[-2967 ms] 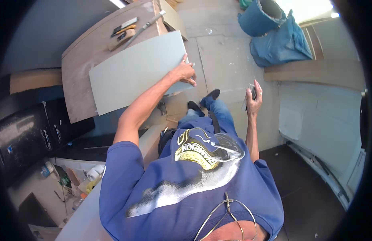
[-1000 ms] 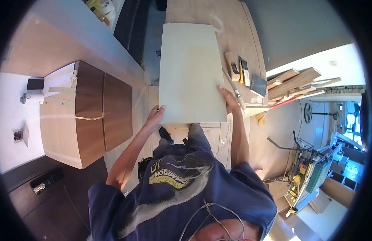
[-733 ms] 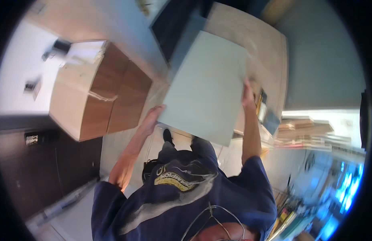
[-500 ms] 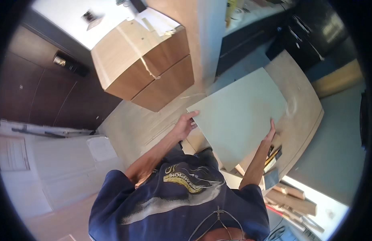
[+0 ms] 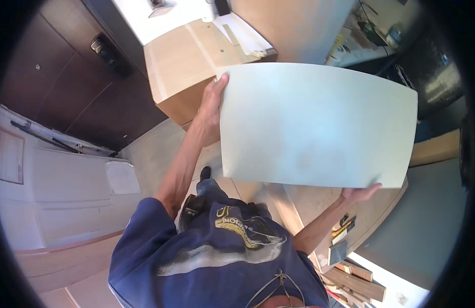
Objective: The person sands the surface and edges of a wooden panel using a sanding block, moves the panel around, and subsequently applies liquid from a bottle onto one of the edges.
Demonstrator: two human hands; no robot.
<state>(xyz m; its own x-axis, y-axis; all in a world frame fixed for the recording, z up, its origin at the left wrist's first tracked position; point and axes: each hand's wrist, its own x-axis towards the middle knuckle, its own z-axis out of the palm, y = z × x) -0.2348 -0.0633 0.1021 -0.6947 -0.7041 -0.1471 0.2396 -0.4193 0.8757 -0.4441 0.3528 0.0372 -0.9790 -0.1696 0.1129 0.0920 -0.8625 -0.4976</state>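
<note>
Panel (image 5: 314,123) gripped by both hands, wooden cabinet (image 5: 188,66) behind

A large tan cardboard box (image 5: 188,64) is sitting at about eleven o'clock, a seam of tape running along its top. White paper sheets (image 5: 243,35) are lying on its far corner (toward twelve o'clock). No screens or signs are showing clearly.

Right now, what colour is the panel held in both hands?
Plain pale grey-green, no pattern. The panel shows best in the head view.
</note>
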